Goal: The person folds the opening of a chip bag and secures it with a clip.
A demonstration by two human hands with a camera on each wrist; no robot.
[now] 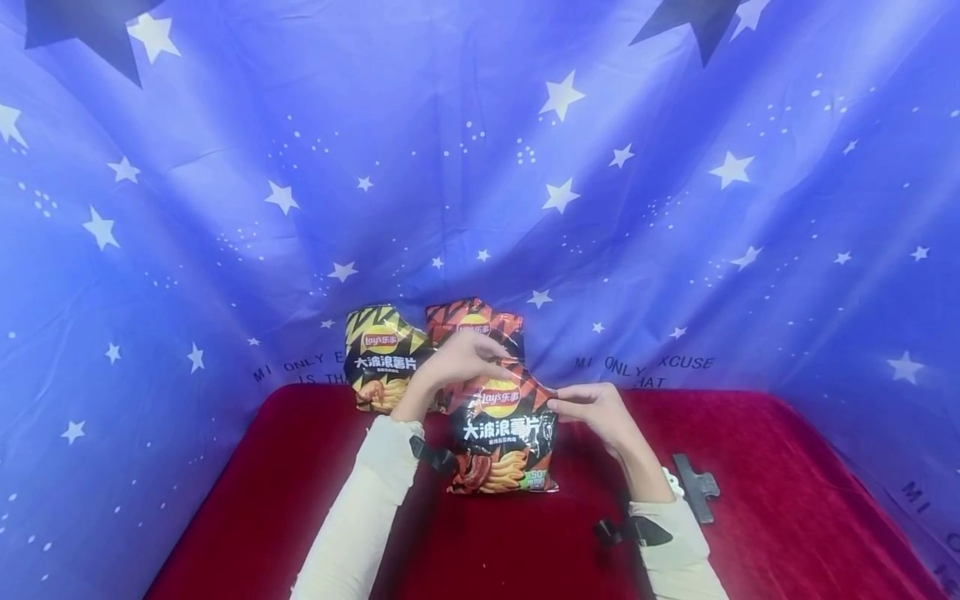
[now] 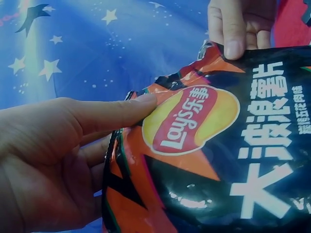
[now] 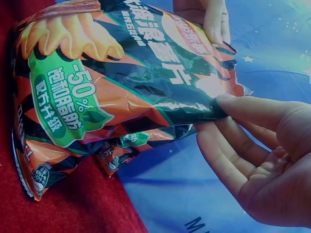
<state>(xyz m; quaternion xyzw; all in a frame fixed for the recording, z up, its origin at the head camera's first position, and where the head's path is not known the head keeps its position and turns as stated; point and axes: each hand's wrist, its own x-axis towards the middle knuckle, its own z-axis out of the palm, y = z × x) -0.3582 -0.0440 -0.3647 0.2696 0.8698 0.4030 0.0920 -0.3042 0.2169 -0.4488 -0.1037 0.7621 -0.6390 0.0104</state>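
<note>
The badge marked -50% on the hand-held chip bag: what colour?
The -50% badge is green; it shows best in the right wrist view.

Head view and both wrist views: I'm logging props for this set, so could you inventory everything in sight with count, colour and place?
Held chip bag: one, orange-red and black, front centre between both hands
Rear orange-red bag: at least one, orange-red and black, behind the held bag, partly hidden
Yellow bag: one, yellow and black, far side, left
Clip: one, dark grey, right of the right forearm
White item: one, white, beside the clip, mostly hidden
Tablecloth: one, red, underneath
Backdrop: blue with stars and lettering, behind
Wrist straps: two, black, one per wrist
Sleeves: two, cream, forearms
Left hand: one, bare, pinching the held bag's top
Right hand: one, bare, pinching its upper right corner
</note>
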